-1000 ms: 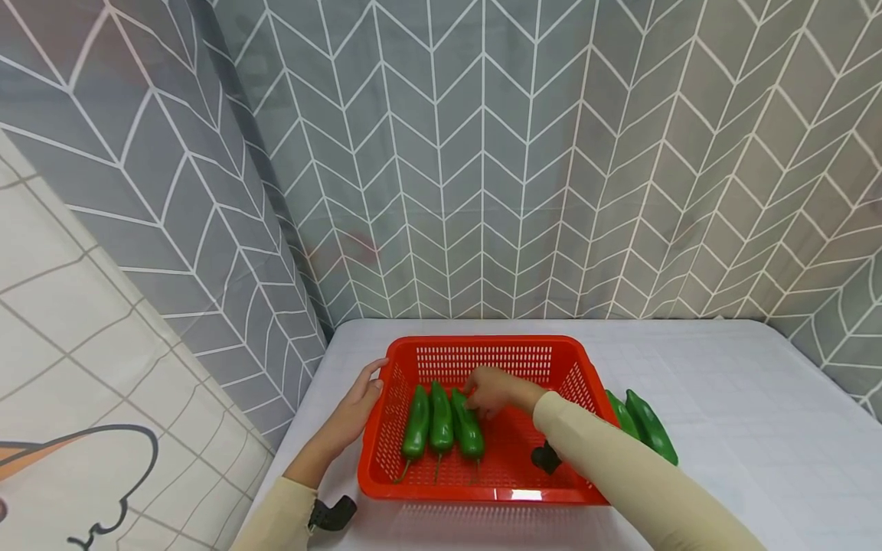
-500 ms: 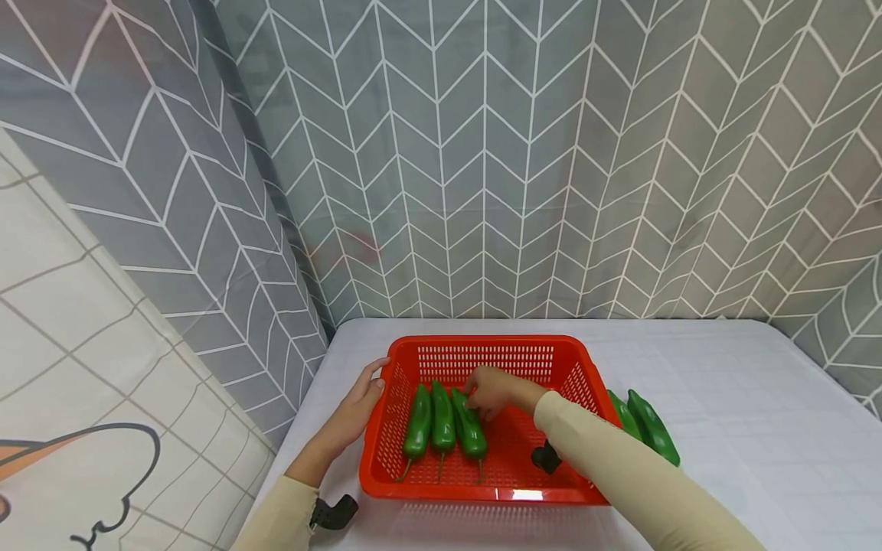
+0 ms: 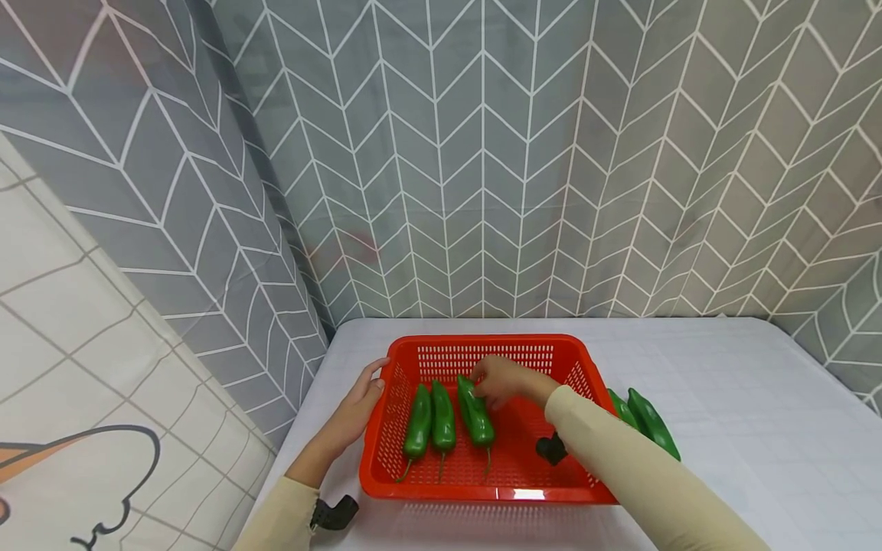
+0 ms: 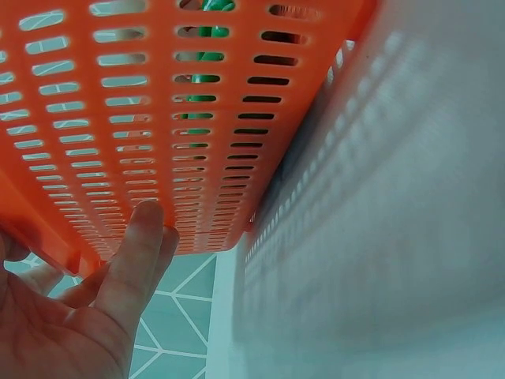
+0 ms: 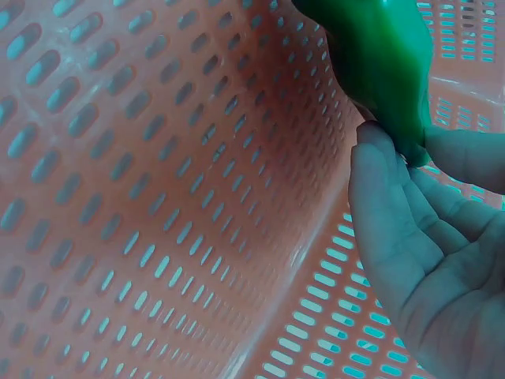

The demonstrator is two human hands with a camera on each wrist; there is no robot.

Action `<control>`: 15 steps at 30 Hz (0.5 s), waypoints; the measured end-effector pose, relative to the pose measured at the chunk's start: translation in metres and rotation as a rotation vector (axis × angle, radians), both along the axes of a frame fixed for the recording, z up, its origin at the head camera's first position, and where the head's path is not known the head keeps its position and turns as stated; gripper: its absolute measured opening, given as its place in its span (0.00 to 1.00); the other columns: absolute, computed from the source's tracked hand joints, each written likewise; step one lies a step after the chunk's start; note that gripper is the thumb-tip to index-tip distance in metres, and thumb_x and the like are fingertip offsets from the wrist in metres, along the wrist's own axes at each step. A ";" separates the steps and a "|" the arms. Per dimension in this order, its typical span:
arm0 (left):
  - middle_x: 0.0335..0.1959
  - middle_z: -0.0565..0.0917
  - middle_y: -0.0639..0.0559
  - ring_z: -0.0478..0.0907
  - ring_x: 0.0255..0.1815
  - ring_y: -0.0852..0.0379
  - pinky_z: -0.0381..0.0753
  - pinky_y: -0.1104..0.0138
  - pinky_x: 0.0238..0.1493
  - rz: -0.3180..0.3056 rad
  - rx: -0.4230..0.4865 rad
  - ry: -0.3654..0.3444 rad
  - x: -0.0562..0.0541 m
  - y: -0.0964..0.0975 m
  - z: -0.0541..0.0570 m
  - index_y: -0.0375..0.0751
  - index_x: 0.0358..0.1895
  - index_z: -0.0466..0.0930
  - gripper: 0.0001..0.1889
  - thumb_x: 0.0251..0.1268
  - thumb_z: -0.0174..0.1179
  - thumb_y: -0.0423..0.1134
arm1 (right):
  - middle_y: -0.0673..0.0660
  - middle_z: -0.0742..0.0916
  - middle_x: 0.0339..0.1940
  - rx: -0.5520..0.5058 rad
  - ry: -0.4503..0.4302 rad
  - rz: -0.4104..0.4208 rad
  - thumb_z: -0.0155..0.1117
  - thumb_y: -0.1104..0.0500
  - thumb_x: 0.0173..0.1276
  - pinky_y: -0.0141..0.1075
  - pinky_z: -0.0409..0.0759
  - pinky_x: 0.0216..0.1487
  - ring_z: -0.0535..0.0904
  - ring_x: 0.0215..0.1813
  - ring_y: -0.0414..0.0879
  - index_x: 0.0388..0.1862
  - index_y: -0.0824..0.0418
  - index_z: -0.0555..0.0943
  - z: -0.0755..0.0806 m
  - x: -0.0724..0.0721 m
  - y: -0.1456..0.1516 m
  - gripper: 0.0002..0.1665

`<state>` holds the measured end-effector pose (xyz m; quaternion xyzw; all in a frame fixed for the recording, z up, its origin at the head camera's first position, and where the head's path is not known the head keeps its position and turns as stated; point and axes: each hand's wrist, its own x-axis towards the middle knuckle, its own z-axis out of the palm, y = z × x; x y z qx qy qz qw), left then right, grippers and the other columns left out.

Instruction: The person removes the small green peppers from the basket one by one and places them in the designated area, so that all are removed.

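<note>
The held pepper (image 3: 478,419) is at the lower centre of the head frame, inside the red basket (image 3: 482,339), right of two other peppers (image 3: 443,421); the right-wrist view shows closely the right hand (image 3: 501,380) pinching its tip between thumb and fingers; the left-wrist view shows the left hand (image 3: 354,409), fingers mostly straight, touching the slotted outer wall; at the head frame's lower right, two outside peppers (image 3: 652,425) lie partly behind the sleeve (image 3: 634,459).

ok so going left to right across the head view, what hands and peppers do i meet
Bare left hand, first long green pepper in the red slotted plastic basket, second long green pepper, third long green pepper, bare right hand pinching it, partly hidden green pepper outside, last green pepper.
</note>
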<state>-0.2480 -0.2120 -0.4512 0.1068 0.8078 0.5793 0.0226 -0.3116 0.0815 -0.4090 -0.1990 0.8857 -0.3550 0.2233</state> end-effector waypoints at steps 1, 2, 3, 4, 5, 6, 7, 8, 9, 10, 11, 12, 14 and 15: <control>0.66 0.74 0.40 0.77 0.60 0.46 0.77 0.50 0.62 -0.002 0.004 0.000 0.000 0.000 0.000 0.50 0.78 0.57 0.24 0.85 0.41 0.45 | 0.56 0.86 0.28 -0.001 0.000 -0.001 0.64 0.70 0.69 0.43 0.88 0.33 0.87 0.29 0.52 0.54 0.73 0.82 0.001 0.000 0.001 0.16; 0.66 0.75 0.40 0.78 0.60 0.46 0.77 0.51 0.62 -0.005 0.007 -0.001 0.000 0.000 0.001 0.50 0.78 0.57 0.24 0.85 0.41 0.45 | 0.57 0.86 0.28 -0.003 0.002 0.000 0.64 0.70 0.69 0.44 0.88 0.33 0.87 0.29 0.52 0.54 0.73 0.82 0.002 0.001 0.001 0.16; 0.65 0.75 0.40 0.78 0.59 0.46 0.78 0.51 0.62 -0.005 0.010 0.001 0.000 0.000 0.001 0.49 0.78 0.57 0.24 0.85 0.41 0.45 | 0.57 0.86 0.28 -0.007 0.003 0.001 0.65 0.70 0.68 0.44 0.88 0.33 0.87 0.29 0.53 0.54 0.73 0.82 0.003 0.001 0.001 0.16; 0.64 0.76 0.40 0.78 0.58 0.47 0.78 0.52 0.62 -0.008 0.012 -0.001 0.000 0.000 0.001 0.49 0.78 0.57 0.24 0.85 0.41 0.45 | 0.57 0.86 0.29 -0.009 0.004 0.001 0.65 0.70 0.68 0.44 0.88 0.33 0.87 0.30 0.53 0.54 0.74 0.82 0.003 0.002 0.002 0.16; 0.64 0.77 0.39 0.79 0.58 0.47 0.78 0.51 0.62 -0.010 0.013 -0.001 0.000 0.000 0.001 0.49 0.78 0.57 0.24 0.85 0.41 0.44 | 0.57 0.86 0.29 -0.009 0.011 0.002 0.65 0.70 0.68 0.44 0.88 0.33 0.87 0.30 0.53 0.54 0.74 0.82 0.004 0.002 0.003 0.16; 0.63 0.77 0.39 0.79 0.57 0.47 0.78 0.51 0.62 -0.012 0.014 -0.002 0.000 0.000 0.001 0.49 0.78 0.57 0.24 0.85 0.40 0.44 | 0.57 0.86 0.30 -0.011 0.010 -0.004 0.65 0.70 0.68 0.44 0.88 0.33 0.87 0.29 0.53 0.54 0.73 0.82 0.005 0.003 0.003 0.16; 0.62 0.78 0.39 0.79 0.57 0.47 0.77 0.51 0.62 -0.011 0.014 0.000 0.000 0.000 0.001 0.49 0.78 0.57 0.24 0.85 0.40 0.44 | 0.57 0.86 0.31 -0.009 0.014 -0.004 0.65 0.69 0.69 0.43 0.88 0.33 0.87 0.29 0.52 0.55 0.73 0.82 0.005 0.003 0.004 0.16; 0.62 0.78 0.39 0.79 0.57 0.48 0.77 0.51 0.63 -0.011 0.013 0.001 0.000 0.000 0.001 0.49 0.78 0.57 0.24 0.85 0.40 0.44 | 0.57 0.86 0.32 -0.012 0.015 -0.009 0.65 0.69 0.69 0.43 0.88 0.33 0.86 0.29 0.51 0.55 0.73 0.82 0.006 0.003 0.005 0.17; 0.62 0.78 0.40 0.79 0.57 0.48 0.77 0.51 0.63 -0.012 0.011 0.002 0.000 0.000 0.001 0.49 0.78 0.57 0.24 0.85 0.41 0.44 | 0.57 0.86 0.32 -0.015 0.016 -0.012 0.65 0.69 0.69 0.43 0.88 0.33 0.86 0.29 0.50 0.55 0.73 0.82 0.007 0.003 0.006 0.16; 0.62 0.78 0.40 0.79 0.57 0.48 0.77 0.51 0.63 -0.013 0.009 -0.002 0.000 -0.001 0.000 0.49 0.78 0.57 0.24 0.85 0.40 0.44 | 0.57 0.86 0.33 -0.020 0.015 -0.017 0.65 0.69 0.69 0.43 0.88 0.33 0.85 0.29 0.49 0.55 0.72 0.82 0.007 0.003 0.007 0.17; 0.63 0.77 0.40 0.78 0.58 0.48 0.77 0.51 0.63 -0.012 0.007 0.000 0.000 -0.001 0.000 0.49 0.78 0.57 0.24 0.85 0.41 0.45 | 0.57 0.86 0.33 -0.025 0.019 -0.015 0.65 0.68 0.70 0.43 0.88 0.33 0.85 0.29 0.48 0.56 0.72 0.82 0.008 0.003 0.008 0.16; 0.63 0.77 0.40 0.78 0.58 0.48 0.77 0.52 0.63 -0.011 0.008 0.002 0.000 -0.001 0.000 0.49 0.78 0.57 0.24 0.85 0.41 0.44 | 0.57 0.86 0.34 -0.035 0.014 -0.018 0.64 0.68 0.70 0.43 0.88 0.34 0.85 0.29 0.48 0.56 0.72 0.82 0.009 0.003 0.009 0.17; 0.63 0.77 0.40 0.78 0.57 0.48 0.77 0.53 0.63 -0.014 0.009 -0.001 0.000 -0.001 0.000 0.49 0.78 0.57 0.24 0.85 0.41 0.44 | 0.57 0.86 0.34 -0.056 0.009 -0.023 0.64 0.68 0.70 0.44 0.88 0.35 0.85 0.30 0.48 0.56 0.71 0.82 0.012 0.002 0.012 0.17; 0.63 0.77 0.40 0.79 0.57 0.48 0.78 0.53 0.62 -0.016 0.011 -0.004 0.000 -0.001 0.000 0.50 0.78 0.56 0.24 0.85 0.40 0.44 | 0.57 0.86 0.35 -0.066 0.008 -0.020 0.64 0.68 0.70 0.44 0.88 0.35 0.85 0.31 0.48 0.57 0.72 0.82 0.014 0.002 0.014 0.17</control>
